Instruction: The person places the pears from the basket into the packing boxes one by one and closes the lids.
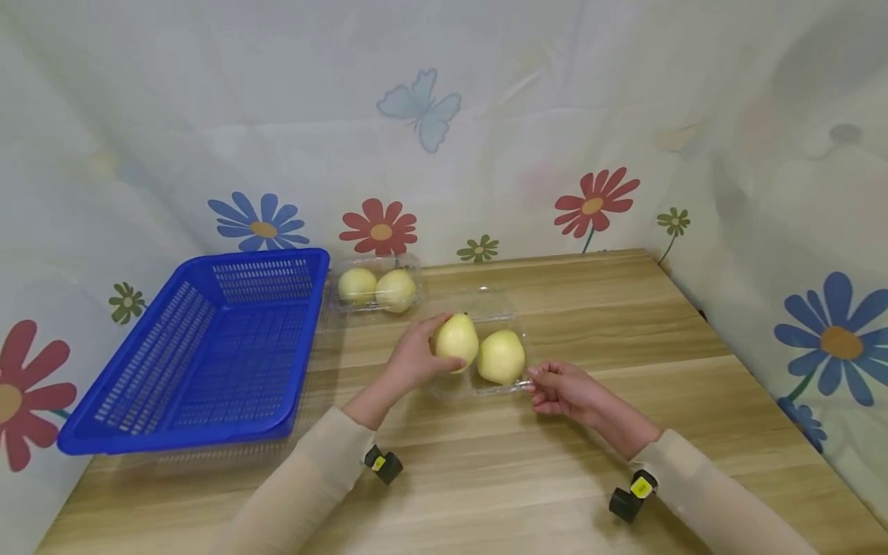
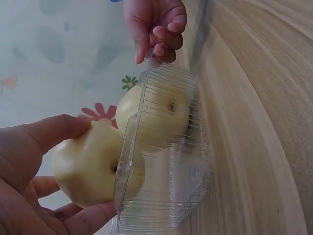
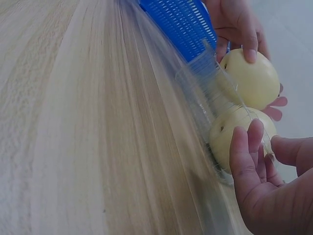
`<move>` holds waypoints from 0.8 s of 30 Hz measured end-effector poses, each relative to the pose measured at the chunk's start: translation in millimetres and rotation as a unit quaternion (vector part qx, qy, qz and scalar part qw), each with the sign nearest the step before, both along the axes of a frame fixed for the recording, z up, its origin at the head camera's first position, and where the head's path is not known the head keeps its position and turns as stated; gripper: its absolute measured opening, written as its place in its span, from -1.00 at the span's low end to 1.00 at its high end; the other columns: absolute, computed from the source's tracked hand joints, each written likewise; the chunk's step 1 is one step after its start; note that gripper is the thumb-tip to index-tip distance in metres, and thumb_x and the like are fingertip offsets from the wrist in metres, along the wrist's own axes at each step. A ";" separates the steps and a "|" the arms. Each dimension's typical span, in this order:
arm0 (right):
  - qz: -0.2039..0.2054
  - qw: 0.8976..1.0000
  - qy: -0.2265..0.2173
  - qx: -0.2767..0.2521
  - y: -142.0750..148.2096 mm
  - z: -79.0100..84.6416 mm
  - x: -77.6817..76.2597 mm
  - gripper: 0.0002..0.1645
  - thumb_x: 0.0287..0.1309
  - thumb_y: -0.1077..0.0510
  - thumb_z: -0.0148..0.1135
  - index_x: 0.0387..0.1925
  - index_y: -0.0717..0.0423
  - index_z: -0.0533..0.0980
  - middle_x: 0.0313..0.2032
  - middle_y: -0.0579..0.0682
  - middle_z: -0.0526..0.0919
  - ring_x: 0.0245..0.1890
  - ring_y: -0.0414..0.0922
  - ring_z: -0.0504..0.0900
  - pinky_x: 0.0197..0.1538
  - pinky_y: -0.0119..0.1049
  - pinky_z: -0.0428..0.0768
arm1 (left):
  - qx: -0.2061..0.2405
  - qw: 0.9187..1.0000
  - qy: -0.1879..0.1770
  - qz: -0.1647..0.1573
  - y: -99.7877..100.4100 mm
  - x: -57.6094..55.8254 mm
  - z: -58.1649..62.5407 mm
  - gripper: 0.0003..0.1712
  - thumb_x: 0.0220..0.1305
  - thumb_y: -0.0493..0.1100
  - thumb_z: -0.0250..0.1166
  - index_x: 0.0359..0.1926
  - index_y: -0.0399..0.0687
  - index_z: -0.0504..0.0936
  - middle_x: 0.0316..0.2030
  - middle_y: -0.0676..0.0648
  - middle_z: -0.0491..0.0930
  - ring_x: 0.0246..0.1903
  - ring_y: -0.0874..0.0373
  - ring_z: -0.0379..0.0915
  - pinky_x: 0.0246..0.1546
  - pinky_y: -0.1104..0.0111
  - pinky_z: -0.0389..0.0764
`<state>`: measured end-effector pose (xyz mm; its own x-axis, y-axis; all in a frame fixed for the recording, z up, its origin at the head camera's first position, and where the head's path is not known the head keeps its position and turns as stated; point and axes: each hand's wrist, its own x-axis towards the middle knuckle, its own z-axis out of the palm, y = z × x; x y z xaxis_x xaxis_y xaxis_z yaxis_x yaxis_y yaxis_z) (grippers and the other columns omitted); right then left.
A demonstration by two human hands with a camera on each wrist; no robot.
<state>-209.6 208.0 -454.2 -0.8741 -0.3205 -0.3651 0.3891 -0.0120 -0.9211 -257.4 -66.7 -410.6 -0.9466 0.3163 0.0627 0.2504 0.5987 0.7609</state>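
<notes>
Near the table's middle stands an open clear plastic clamshell box point(image 2: 161, 186). One pale yellow pear point(image 1: 501, 358) sits in its right side. My left hand point(image 1: 419, 353) grips another pear point(image 1: 458, 341) at the box's left side; in the left wrist view this pear point(image 2: 93, 164) is partly above the rim, with thumb and fingers curled round it. At the box's near right corner, my right hand point(image 1: 565, 391) pinches the rim between thumb and fingers. The right wrist view shows the right hand point(image 3: 274, 186) beside the seated pear point(image 3: 244, 129).
A blue plastic basket point(image 1: 305, 362) with slotted walls stands at the left. Behind the left hand, near the back edge, a second clear box point(image 1: 338, 302) holds two pears point(image 1: 396, 290). A flower-printed sheet point(image 1: 527, 193) surrounds the wooden table point(image 1: 624, 324).
</notes>
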 end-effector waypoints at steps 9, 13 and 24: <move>-0.001 1.000 -0.001 -0.010 0.5 1.1 0.2 -0.81 0.58 0.19 -0.07 -0.27 0.03 0.38 -0.43 -0.18 0.62 -0.50 -0.37 0.61 -0.30 -0.50 0.72 | -0.073 0.997 0.013 -0.001 10.2 2.1 -0.7 0.01 -0.01 -0.03 0.62 0.47 -0.11 0.40 0.19 -0.37 0.49 0.12 -0.25 0.54 0.20 -0.11 0.60; -0.001 1.000 -0.001 -0.012 -0.3 -0.1 1.2 -0.81 0.58 0.20 -0.07 -0.28 0.04 0.37 -0.43 -0.18 0.62 -0.50 -0.37 0.60 -0.31 -0.51 0.72 | -0.091 0.996 0.017 -0.003 14.0 4.5 -0.9 0.00 0.01 -0.03 0.61 0.46 -0.16 0.40 0.20 -0.36 0.49 0.12 -0.24 0.55 0.20 -0.08 0.61; -0.005 1.000 0.001 -0.015 -1.0 0.5 0.2 -0.81 0.57 0.20 -0.05 -0.29 0.02 0.38 -0.43 -0.19 0.62 -0.49 -0.37 0.60 -0.30 -0.50 0.72 | -0.160 0.986 0.042 -0.005 23.5 7.8 0.8 -0.04 0.02 -0.03 0.61 0.41 -0.24 0.43 0.14 -0.36 0.51 0.06 -0.24 0.57 0.12 -0.06 0.65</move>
<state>-209.3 207.0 -453.7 -0.8779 -0.3219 -0.3545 0.3878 -0.0436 -0.9207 -249.6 -43.2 -409.8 -0.9394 0.3411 0.0352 0.3105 0.8026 0.5094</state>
